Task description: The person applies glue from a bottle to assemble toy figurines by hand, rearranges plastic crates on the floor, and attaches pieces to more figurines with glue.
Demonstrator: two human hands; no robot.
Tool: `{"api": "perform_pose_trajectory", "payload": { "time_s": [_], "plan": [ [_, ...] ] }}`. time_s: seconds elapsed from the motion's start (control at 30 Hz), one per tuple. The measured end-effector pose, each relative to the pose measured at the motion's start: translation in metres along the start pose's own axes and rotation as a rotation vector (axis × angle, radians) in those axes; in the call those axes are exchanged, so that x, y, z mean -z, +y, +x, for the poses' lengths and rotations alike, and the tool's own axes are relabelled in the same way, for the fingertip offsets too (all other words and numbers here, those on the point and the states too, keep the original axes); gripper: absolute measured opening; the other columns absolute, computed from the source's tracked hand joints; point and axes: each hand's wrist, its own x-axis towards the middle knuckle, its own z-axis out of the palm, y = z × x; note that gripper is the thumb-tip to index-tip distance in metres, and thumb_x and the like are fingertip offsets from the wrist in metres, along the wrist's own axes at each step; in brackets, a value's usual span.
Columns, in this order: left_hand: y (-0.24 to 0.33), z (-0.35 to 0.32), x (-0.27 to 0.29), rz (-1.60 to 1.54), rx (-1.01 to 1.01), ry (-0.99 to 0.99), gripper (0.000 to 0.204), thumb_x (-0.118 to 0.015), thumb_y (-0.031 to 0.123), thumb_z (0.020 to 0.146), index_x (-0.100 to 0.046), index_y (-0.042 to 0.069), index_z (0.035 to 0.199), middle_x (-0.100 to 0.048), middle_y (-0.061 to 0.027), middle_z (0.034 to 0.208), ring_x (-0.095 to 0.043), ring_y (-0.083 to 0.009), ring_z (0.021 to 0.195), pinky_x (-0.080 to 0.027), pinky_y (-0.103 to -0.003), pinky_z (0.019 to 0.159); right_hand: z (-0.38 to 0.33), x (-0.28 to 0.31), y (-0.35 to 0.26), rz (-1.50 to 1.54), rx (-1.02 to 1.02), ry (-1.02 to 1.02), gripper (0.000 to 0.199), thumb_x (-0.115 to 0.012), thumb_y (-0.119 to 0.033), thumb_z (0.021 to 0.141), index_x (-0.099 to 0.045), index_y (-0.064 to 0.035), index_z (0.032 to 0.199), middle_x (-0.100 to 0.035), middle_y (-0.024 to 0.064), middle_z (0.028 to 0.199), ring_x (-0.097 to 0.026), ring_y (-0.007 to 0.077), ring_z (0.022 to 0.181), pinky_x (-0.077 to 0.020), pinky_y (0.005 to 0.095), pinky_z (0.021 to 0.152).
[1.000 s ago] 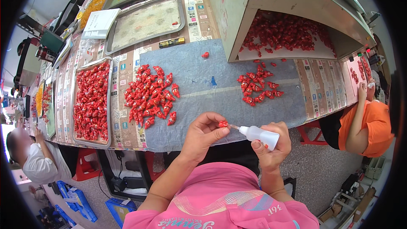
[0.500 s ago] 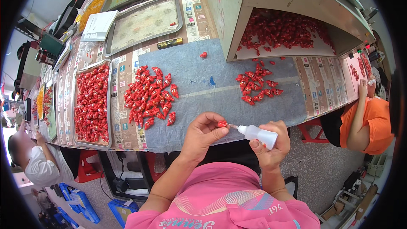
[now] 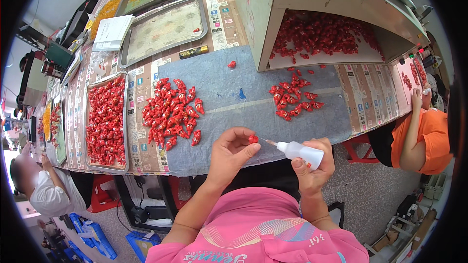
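A small red piece (image 3: 253, 139) sits pinched between the thumb and fingers of the left hand (image 3: 231, 153), held in the air just off the near edge of the table (image 3: 292, 122). The right hand (image 3: 312, 165) has its fingers wrapped tight around a white squeeze bottle (image 3: 303, 153), whose thin nozzle points left and reaches the red piece. On the grey mat (image 3: 234, 112) beyond the hands lie two heaps of like red pieces, a larger heap (image 3: 170, 112) to the left and a smaller heap (image 3: 292, 98) to the right. Further left a metal tray (image 3: 105, 122) is full of them. A grey box (image 3: 317, 14) open at the front holds more. A person in orange (image 3: 424, 134) sits at the right.
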Motion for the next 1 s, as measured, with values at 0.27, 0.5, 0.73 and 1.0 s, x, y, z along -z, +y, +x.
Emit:
{"api": "perform_pose_trajectory", "payload": {
  "time_s": [0.27, 0.5, 0.73, 1.0],
  "plan": [
    [0.013, 0.023, 0.012, 1.151, -0.605, 0.156, 0.028, -0.074, 0.005, 0.073, -0.066, 0.003, 0.1, -0.064, -0.0081, 0.087, -0.059, -0.0238, 0.083, -0.047, -0.034, 0.075, -0.006, -0.029, 0.024, 0.292, -0.43, -0.038, 0.037, -0.077, -0.007, 0.079, -0.055, -0.0017, 0.109, -0.059, 0.0023, 0.097, -0.056, 0.008, 0.085, -0.047, 0.0234, 0.073],
    [0.008, 0.008, 0.008, 0.976, -0.689, 0.134, 0.033, -0.067, 0.014, 0.085, -0.061, 0.004, 0.116, -0.061, -0.0131, 0.108, -0.055, -0.0268, 0.099, -0.045, -0.035, 0.085, 0.001, -0.057, 0.024, 0.35, -0.427, -0.117, 0.036, -0.075, -0.01, 0.081, -0.056, -0.0012, 0.11, -0.062, 0.0053, 0.103, -0.06, 0.0122, 0.092, -0.048, 0.0272, 0.08],
    [0.005, -0.012, 0.018, -0.139, -0.114, -0.073, 0.055, -0.052, 0.026, 0.1, -0.027, 0.01, 0.146, -0.048, -0.0096, 0.132, -0.052, -0.0171, 0.115, -0.044, -0.032, 0.097, 0.016, -0.084, -0.008, 0.079, -0.199, -0.438, 0.028, -0.066, -0.011, 0.085, -0.061, -0.0033, 0.112, -0.065, 0.0158, 0.102, -0.061, 0.0286, 0.101, -0.0484, 0.0361, 0.085],
    [0.016, -0.046, 0.049, -0.117, -0.11, 0.048, 0.048, -0.055, 0.027, 0.098, -0.034, 0.01, 0.138, -0.06, -0.0105, 0.1, -0.063, -0.0172, 0.082, -0.053, -0.029, 0.072, 0.121, -0.152, 0.021, -0.216, 0.377, -0.536, 0.018, -0.061, -0.007, 0.085, -0.066, -0.0032, 0.102, -0.066, 0.0128, 0.105, -0.057, 0.0323, 0.1, -0.0462, 0.0395, 0.087]
  ]
}}
